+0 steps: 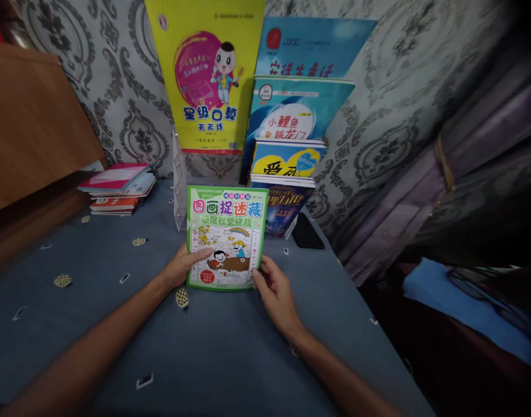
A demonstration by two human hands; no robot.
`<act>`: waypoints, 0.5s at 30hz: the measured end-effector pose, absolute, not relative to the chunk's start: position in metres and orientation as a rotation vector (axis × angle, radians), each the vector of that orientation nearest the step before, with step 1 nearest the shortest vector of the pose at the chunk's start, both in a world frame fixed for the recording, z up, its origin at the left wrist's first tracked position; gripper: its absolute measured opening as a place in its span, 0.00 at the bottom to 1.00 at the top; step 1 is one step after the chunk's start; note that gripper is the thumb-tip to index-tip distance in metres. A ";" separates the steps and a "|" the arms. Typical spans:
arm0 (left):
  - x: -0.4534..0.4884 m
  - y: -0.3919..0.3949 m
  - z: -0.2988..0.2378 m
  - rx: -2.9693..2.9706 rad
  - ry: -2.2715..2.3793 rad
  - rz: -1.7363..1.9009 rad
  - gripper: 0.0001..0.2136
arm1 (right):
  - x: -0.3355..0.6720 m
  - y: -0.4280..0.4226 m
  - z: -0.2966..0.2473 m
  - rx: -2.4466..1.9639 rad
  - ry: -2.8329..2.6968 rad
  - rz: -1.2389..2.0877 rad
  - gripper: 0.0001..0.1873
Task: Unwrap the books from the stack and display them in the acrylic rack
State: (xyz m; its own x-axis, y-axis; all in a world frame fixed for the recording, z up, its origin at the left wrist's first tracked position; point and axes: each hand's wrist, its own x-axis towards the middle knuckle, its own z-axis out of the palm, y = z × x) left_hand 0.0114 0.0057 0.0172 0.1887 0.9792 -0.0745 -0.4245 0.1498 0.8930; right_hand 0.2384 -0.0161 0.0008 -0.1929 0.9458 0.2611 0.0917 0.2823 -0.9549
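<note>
A green-bordered children's picture book (pixel 227 237) is held upright, its cover facing me. My left hand (pixel 181 265) grips its left edge, thumb across the cover and fingers behind. At the lower right edge, my right hand (pixel 274 286) holds it with the thumb on the front. Behind the book stands a clear tiered rack (pixel 178 191). The rack bears a yellow workbook (pixel 211 75) at the upper left. On its right side several books step down: a blue book (pixel 312 46), a teal book (pixel 302 107), a blue-and-yellow book (pixel 286 159) and a dark blue book (pixel 286 202).
A stack of books (pixel 117 188) lies at the back left of the cloth-covered table (pixel 95 324), near a wooden panel (pixel 35 110). A black phone (pixel 307 230) lies right of the rack. Patterned wallpaper is behind; a tied curtain (pixel 404 191) hangs at right.
</note>
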 end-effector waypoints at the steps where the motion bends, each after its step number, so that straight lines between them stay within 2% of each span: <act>1: 0.011 0.006 0.017 0.866 0.815 1.183 0.35 | 0.238 -0.016 -0.001 -1.002 -1.540 1.072 0.21; 6: 0.010 0.009 0.014 0.842 0.857 1.181 0.33 | 0.236 -0.013 -0.011 -1.031 -1.485 1.086 0.26; 10: 0.009 0.010 0.011 0.831 0.874 1.206 0.30 | 0.240 -0.010 -0.011 -1.035 -1.508 1.048 0.25; 15: 0.011 0.010 0.013 0.816 0.865 1.220 0.31 | 0.236 -0.034 0.022 -1.032 -1.674 0.600 0.18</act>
